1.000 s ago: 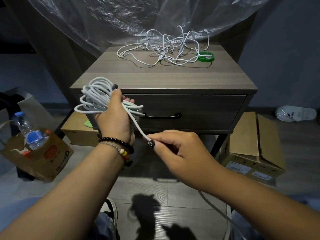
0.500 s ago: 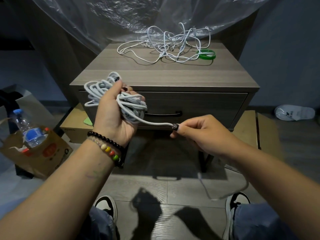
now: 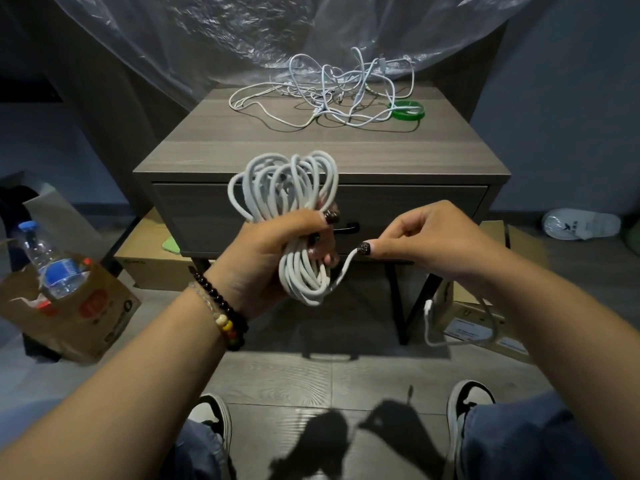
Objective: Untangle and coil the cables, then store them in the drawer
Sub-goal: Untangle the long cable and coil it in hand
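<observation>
Hidden bits: drawer handle (image 3: 346, 229) mostly covered by the coiled cable (image 3: 294, 216) and left thumb. Tail of the same cable drooping under the right wrist, plug end (image 3: 428, 305) tiny, type impossible to tell. Legs and shoes cut off at the bottom edge.

Hard to count: tangled cables (image 3: 332, 95) at the back of the nightstand top (image 3: 311, 147), all white and knotted together, number unclear.

Counts: two hands, one coil, one tangle, one green ring (image 3: 406, 110) touching the tangle's right edge, one drawer (image 3: 415, 206), closed. Also one water bottle (image 3: 52, 261) in a paper bag (image 3: 69, 313) on the left, two cardboard boxes under the nightstand, one white slipper (image 3: 580, 223) far right.

Left hand (image 3: 270, 254): fingers wrapped tight round the coil's middle, loops sticking out above and below the fist, right in front of the drawer.

Right hand (image 3: 426, 237): thumb and fingers pinching the loose strand just right of the coil, close beside the left hand.
</observation>
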The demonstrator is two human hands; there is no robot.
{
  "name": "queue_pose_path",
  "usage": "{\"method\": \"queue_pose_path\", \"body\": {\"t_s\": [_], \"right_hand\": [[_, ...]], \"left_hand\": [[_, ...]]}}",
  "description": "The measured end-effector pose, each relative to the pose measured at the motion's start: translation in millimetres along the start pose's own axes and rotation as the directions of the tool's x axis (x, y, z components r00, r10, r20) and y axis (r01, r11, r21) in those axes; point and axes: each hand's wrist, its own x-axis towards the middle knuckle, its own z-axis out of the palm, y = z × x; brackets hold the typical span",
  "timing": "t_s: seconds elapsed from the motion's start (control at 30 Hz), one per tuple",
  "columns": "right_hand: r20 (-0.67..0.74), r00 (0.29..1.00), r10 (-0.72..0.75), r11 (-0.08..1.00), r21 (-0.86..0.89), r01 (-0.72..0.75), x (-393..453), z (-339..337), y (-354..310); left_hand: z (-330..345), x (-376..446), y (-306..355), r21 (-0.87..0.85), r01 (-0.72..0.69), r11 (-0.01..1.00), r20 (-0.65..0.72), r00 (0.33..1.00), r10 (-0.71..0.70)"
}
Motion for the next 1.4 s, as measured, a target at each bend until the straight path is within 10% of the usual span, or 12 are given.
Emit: {"method": "queue_pose_path", "body": {"t_s": [0.23, 0.37, 0.6, 0.8, 1.4], "right_hand": [[0.044, 0.996, 0.072, 0.997, -0.028, -0.070, 5, 4, 2], [0.110, 0.986, 0.128, 0.987, 0.082, -0.137, 8, 0, -4], [0.105, 0.987, 0.120, 0.966, 0.215, -0.140, 13, -3, -9], [0.094, 0.992, 0.088, 0.957, 0.269, -0.111, 12, 2, -12], [0.079, 0.995, -0.065, 0.971, 0.234, 0.045, -7, -4, -21]], "left_hand": [[5, 1, -12, 0.423, -0.034, 0.906, -0.008, 0.999, 0.042], [3, 3, -13, 0.788, -0.204, 0.581, 0.113, 0.975, 0.189], [-13, -1, -22, 0.899, -0.231, 0.371, 0.203, 0.972, 0.115], [-22, 2, -34, 0.973, -0.229, -0.007, 0.228, 0.973, -0.035], [-21, 7, -32, 0.997, -0.074, -0.034, 0.075, 0.997, 0.026]]}}
